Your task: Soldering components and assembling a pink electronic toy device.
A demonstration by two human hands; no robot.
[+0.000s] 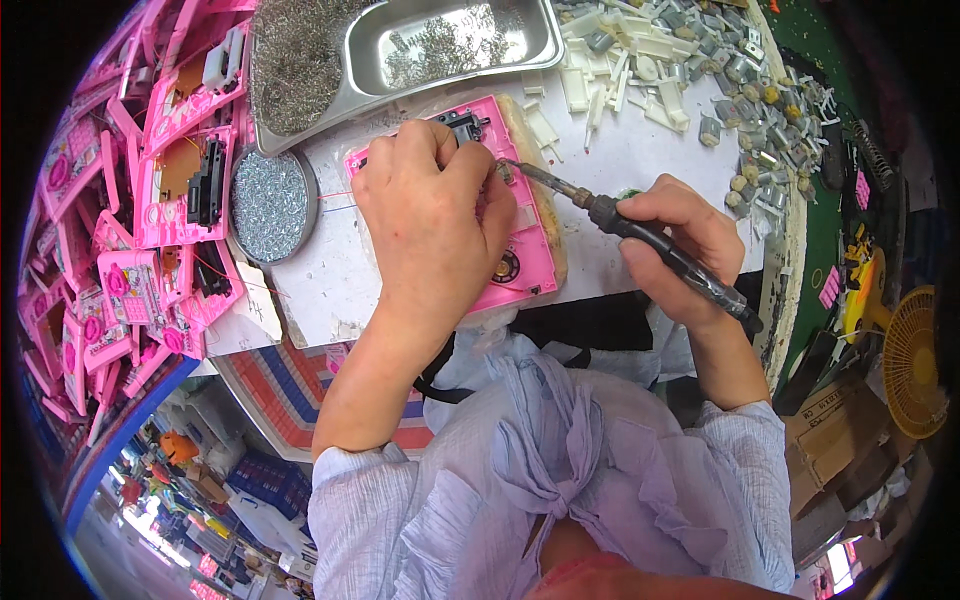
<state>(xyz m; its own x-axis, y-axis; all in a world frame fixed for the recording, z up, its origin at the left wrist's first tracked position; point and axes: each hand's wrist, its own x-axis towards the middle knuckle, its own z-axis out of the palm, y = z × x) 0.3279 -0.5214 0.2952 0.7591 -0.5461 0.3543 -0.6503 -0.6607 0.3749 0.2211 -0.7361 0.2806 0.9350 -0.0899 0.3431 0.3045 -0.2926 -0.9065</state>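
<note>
A pink plastic casing (530, 255) lies on a pale, foam-like pad (522, 118) in front of me. It carries a black mechanism (462, 126) at its far end and a small round dark part (507, 267) near its front edge. My left hand (425, 215) is over the casing with its fingers pinched together; what they hold is hidden behind the hand. In my right hand (690, 235) is a soldering iron (660, 245), gripped by its dark handle. Its tip reaches the casing right beside my left fingertips.
Many pink casings (190, 190) are heaped at the left. Next to them stands a round dish of small silver screws (272, 205). Metal trays of small springs (450, 50) sit at the back. White plastic pieces (660, 95) and small motors (765, 150) cover the far right; a yellow fan (915, 360) stands beyond.
</note>
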